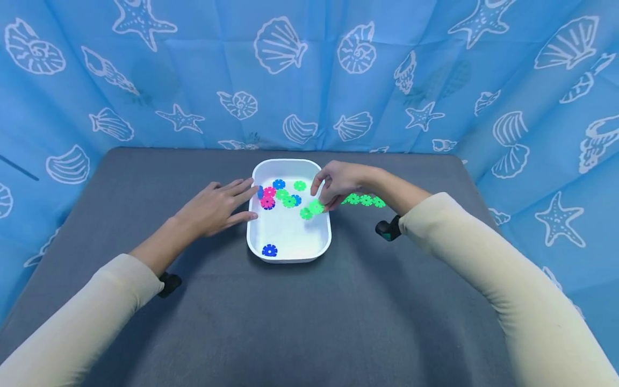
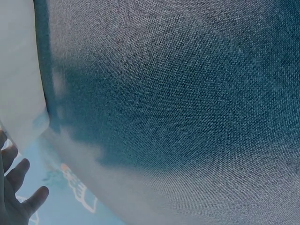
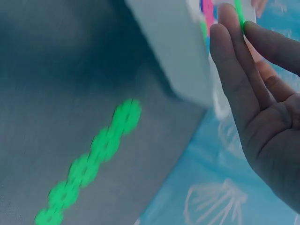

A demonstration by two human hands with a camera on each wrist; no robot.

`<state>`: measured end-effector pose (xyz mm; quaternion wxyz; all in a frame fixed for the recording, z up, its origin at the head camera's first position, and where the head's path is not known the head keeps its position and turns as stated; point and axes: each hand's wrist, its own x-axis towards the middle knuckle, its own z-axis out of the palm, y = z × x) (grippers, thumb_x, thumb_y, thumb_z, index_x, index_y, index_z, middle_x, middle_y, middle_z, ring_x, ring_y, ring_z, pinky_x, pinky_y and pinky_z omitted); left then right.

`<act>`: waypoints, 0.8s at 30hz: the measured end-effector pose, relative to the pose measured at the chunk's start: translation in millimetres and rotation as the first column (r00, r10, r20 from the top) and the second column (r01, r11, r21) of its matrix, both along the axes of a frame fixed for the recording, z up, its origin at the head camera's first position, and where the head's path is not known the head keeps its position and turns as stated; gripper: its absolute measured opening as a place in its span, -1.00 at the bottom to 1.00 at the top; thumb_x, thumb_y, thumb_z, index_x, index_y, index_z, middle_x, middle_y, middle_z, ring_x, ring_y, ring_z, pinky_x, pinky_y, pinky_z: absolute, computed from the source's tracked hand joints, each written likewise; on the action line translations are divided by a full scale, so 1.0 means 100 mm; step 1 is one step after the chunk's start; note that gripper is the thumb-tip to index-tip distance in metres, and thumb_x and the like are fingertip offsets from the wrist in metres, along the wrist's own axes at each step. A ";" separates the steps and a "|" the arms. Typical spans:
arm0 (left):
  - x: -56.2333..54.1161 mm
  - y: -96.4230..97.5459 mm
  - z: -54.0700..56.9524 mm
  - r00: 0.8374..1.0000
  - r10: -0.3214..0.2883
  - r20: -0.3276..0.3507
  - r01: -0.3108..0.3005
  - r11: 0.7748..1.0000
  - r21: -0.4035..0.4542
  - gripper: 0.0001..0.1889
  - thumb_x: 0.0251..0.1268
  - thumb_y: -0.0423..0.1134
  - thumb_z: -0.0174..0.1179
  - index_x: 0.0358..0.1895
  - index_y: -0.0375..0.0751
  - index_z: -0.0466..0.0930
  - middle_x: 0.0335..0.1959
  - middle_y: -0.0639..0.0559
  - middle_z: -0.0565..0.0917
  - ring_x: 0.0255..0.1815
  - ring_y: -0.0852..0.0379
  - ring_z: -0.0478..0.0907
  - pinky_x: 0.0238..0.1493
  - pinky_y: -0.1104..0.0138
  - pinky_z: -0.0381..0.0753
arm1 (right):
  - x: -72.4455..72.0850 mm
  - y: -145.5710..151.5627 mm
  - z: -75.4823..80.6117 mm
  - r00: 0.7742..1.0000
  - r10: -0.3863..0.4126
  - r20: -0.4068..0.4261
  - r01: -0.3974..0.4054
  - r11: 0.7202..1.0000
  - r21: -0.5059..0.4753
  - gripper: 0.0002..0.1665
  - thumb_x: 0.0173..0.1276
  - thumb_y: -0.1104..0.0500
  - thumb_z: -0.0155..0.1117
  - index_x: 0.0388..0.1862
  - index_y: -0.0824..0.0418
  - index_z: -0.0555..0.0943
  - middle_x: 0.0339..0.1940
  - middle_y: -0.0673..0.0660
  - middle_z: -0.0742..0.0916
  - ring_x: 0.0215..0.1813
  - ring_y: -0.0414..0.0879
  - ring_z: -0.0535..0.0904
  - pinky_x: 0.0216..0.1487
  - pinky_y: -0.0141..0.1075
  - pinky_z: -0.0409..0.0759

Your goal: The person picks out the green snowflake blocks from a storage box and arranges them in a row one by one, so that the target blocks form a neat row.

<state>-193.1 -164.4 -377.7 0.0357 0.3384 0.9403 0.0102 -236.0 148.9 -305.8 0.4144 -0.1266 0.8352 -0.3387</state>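
Observation:
A white tray (image 1: 280, 236) holds several notched plastic discs in green, pink and blue. My right hand (image 1: 338, 183) is over its right rim, and thumb and fingers pinch a green notched disc (image 1: 316, 207). That disc appears edge-on between the fingertips in the right wrist view. Close beside it in the head view is another green disc (image 1: 306, 213). My left hand (image 1: 220, 207) lies along the left rim with fingers spread, fingertips right at the edge near a blue disc (image 1: 260, 192). Pink discs (image 1: 267, 202) are clustered just inside that side.
Right of the tray, a row of linked green discs (image 3: 84, 169) lies on the grey table (image 1: 290, 322), partly hidden by my right arm in the head view. One dark blue disc (image 1: 270, 250) sits at the tray's near end. A blue shell-print curtain (image 1: 309, 80) hangs behind.

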 end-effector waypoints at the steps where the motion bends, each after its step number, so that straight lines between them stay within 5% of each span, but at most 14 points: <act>1: 0.00 0.00 0.00 1.000 0.001 0.001 -0.001 1.000 -0.001 -0.19 0.43 0.30 0.01 0.56 -0.12 0.15 0.57 -0.17 0.16 0.54 -0.21 0.15 0.31 -0.26 0.30 | -0.01 0.08 0.01 1.000 -0.013 -0.005 0.013 1.000 -0.004 -0.67 0.41 0.39 0.20 0.13 0.40 0.57 -0.22 0.27 0.77 -0.10 0.15 0.75 -0.08 -0.14 0.71; 12: 0.01 0.01 -0.01 1.000 0.011 0.020 -0.011 1.000 0.014 -0.20 0.43 0.30 0.01 0.56 -0.09 0.16 0.57 -0.14 0.14 0.54 -0.19 0.13 0.32 -0.26 0.28 | 0.01 0.92 -0.09 0.989 -0.138 -0.060 0.139 0.990 0.003 -0.66 0.47 0.34 0.15 0.16 0.44 0.53 -0.18 0.28 0.76 -0.14 0.09 0.75 -0.09 -0.12 0.71; 24: 0.01 0.02 0.01 1.000 0.020 0.020 -0.019 1.000 -0.010 -0.19 0.43 0.30 0.00 0.57 -0.10 0.14 0.57 -0.16 0.14 0.55 -0.20 0.12 0.33 -0.26 0.27 | 0.11 1.72 -0.32 0.937 -0.326 -0.122 0.326 0.945 -0.023 -0.61 0.48 0.39 0.09 0.20 0.59 0.42 -0.27 0.29 0.76 -0.20 0.01 0.76 -0.07 -0.11 0.71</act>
